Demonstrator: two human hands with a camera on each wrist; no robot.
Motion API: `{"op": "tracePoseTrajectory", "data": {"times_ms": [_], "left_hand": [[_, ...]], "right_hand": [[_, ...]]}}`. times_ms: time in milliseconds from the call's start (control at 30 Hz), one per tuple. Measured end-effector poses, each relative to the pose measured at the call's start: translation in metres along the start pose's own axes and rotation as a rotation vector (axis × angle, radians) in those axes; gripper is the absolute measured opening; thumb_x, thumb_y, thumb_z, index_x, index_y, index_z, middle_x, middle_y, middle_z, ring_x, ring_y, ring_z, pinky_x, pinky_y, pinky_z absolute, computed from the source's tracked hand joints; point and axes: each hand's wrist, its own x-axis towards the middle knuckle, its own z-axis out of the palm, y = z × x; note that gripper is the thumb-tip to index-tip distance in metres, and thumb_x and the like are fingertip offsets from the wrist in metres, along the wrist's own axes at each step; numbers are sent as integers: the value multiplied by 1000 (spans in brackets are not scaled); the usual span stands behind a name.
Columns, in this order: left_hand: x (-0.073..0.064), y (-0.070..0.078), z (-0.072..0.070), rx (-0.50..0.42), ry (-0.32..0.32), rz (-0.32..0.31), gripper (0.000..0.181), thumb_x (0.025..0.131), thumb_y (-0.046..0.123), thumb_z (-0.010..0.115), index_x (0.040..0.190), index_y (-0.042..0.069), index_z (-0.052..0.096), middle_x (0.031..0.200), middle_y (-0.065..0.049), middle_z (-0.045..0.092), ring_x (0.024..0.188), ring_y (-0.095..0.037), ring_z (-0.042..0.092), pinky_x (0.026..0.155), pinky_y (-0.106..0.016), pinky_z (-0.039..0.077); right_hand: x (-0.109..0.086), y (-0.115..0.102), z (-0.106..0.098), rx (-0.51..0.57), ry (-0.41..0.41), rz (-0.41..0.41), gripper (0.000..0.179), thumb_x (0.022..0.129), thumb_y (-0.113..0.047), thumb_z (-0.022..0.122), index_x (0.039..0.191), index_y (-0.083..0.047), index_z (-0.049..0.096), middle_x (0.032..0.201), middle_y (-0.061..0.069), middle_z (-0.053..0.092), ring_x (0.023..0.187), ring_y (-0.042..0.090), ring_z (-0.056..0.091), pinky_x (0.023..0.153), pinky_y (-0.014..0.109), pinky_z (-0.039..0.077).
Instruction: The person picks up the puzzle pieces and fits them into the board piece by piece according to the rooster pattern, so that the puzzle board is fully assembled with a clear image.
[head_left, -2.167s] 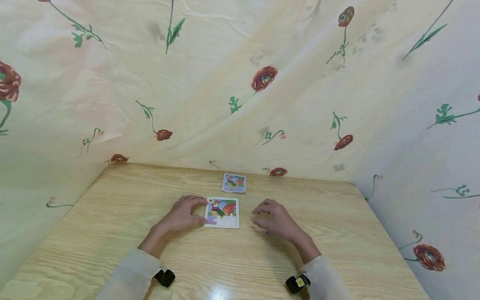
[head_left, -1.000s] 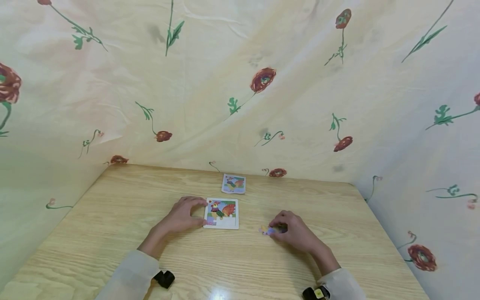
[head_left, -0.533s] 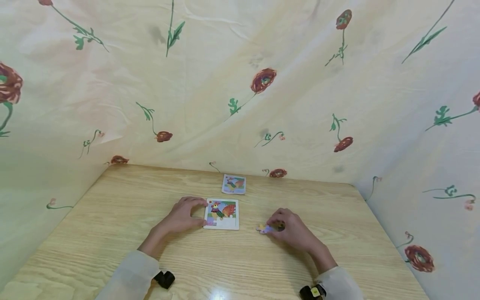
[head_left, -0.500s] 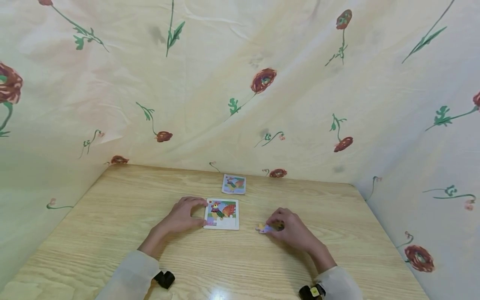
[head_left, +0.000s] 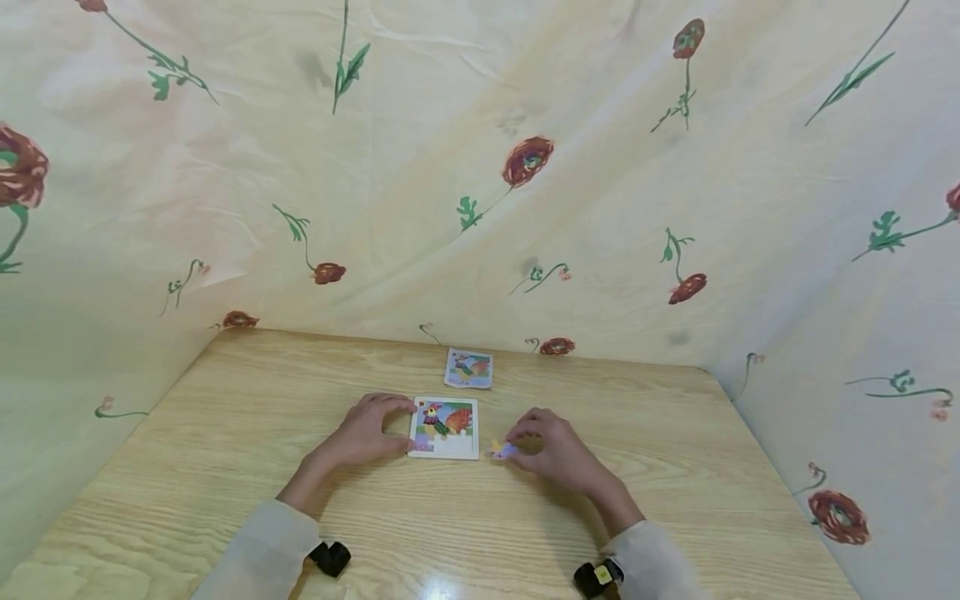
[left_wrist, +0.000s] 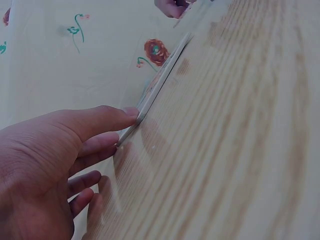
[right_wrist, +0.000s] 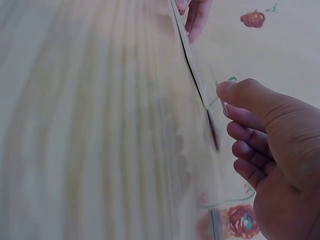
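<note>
A white-framed jigsaw board (head_left: 444, 428) with a rooster picture lies flat on the table; its lower part shows a bare white patch. At the board's left edge, my left hand (head_left: 369, 429) holds it with the thumb near the front corner and the fingers near the back corner. Just off the right edge, my right hand (head_left: 551, 450) pinches a purple-and-yellow jigsaw piece (head_left: 500, 451) between thumb and index finger. Seen from the right wrist, the piece (right_wrist: 222, 100) is edge-on beside the board (right_wrist: 187, 55), and the other fingers curl loosely below.
Behind the board lies a small picture card (head_left: 468, 368) with the same rooster. The wood-grain table (head_left: 450, 525) meets a flowered cloth (head_left: 405, 192) at the back and sides. A thin grey edge (right_wrist: 215, 222) shows low in the right wrist view.
My right hand moved right to the jigsaw piece, gripped it, and came back left with it, close to the board. My left hand and the board have stayed in place.
</note>
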Motion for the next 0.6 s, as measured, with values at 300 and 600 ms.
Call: {"op": "tracePoseTrajectory", "data": {"times_ms": [300,600], "left_hand": [[1,-1,0,-6,3,4,54,84,38,82,134,22,67,149,-4,58,147,-37,37,117,-72,25],[0,-1,-1,-7,1,15,53,85,37,82,133,21,67,148,-6,59,147,-38,38,116,-72,25]], "right_hand": [[17,-15,10,18,34,-33,14,84,-15,85,96,-12,79,100,0,70,95,19,63,80,31,55],[30,-26,23,64,-7,46,12,86,-18,84,96,-15,78,101,1,69,99,17,61,84,31,54]]}}
